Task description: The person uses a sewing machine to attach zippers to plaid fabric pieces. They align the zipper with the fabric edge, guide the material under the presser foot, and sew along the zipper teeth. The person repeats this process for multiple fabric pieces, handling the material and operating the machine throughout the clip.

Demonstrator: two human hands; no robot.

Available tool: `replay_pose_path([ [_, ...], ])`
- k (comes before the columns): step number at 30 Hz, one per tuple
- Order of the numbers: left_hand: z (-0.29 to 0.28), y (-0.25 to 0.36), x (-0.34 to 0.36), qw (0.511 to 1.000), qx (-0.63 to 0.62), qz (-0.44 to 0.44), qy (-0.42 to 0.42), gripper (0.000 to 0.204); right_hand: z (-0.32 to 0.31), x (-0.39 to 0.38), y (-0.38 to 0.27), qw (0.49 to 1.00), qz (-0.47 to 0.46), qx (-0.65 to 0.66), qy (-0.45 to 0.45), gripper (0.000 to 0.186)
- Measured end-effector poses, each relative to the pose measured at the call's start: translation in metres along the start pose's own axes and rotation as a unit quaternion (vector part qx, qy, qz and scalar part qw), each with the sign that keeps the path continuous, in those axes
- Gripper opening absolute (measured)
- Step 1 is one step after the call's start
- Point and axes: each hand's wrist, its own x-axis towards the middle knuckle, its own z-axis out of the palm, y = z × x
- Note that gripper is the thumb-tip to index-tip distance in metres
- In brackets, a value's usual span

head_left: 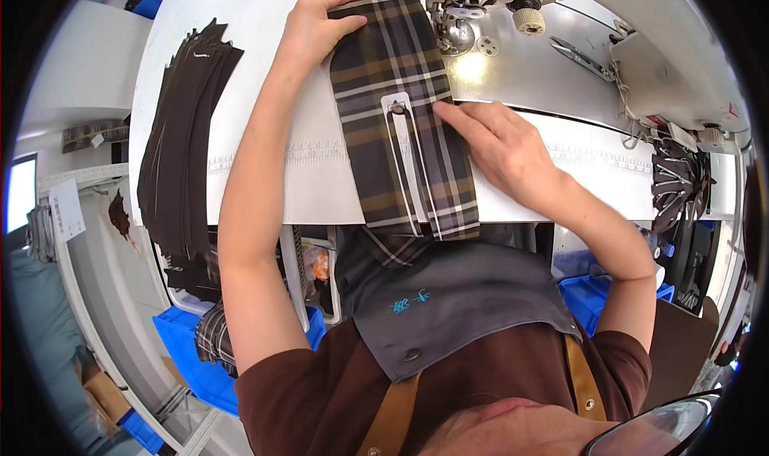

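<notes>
Glowing pale-blue rectangular screen [22, 193] sits at far left edge, well apart from the left hand's [314, 25] fingers, low and left of them. Just right of it hangs a white rectangular paper label sheet [67, 209] with dark print, also well left of those fingers. Small white tag [98, 140] on a brown plaid fabric stack, above the sheet.

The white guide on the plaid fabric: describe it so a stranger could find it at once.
Start at the sewing machine at the top of the white table; a plaid fabric piece runs from its needle toward the person. On the middle of it lies the white guide, a narrow strip with a squared head, between the left hand and right hand. It is the only plain white thing on the checks.
</notes>
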Motion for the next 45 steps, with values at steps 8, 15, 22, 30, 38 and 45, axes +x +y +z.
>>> replay_pose_path([
  [8,0.02,-0.001,-0.008,0.808,0.323,0.331,0.365,0.025,0.02,0.042,0.048,0.991,-0.07,-0.06,0.097,0.022],
  [15,0.053,0.007,-0.039,0.828,0.365,0.378,0.194,0.015,0.007,0.037,0.063,0.988,-0.063,-0.13,0.06,0.038],
  [22,0.067,0.021,-0.048,0.847,0.379,0.344,0.146,0.023,-0.007,0.025,0.068,0.991,-0.022,-0.098,0.09,0.032],
  [30,0.068,0.02,-0.044,0.871,0.33,0.338,0.133,0.018,-0.003,0.032,0.082,0.98,-0.002,-0.194,0.043,0.029],
  [38,0.068,0.013,-0.049,0.854,0.347,0.372,0.11,0.025,0.004,0.046,0.093,0.975,-0.032,-0.193,0.105,0.014],
  [45,0.076,0.006,-0.068,0.829,0.367,0.395,0.148,0.034,-0.02,0.035,0.09,0.954,0.253,0.155,0.043,0.011],
])
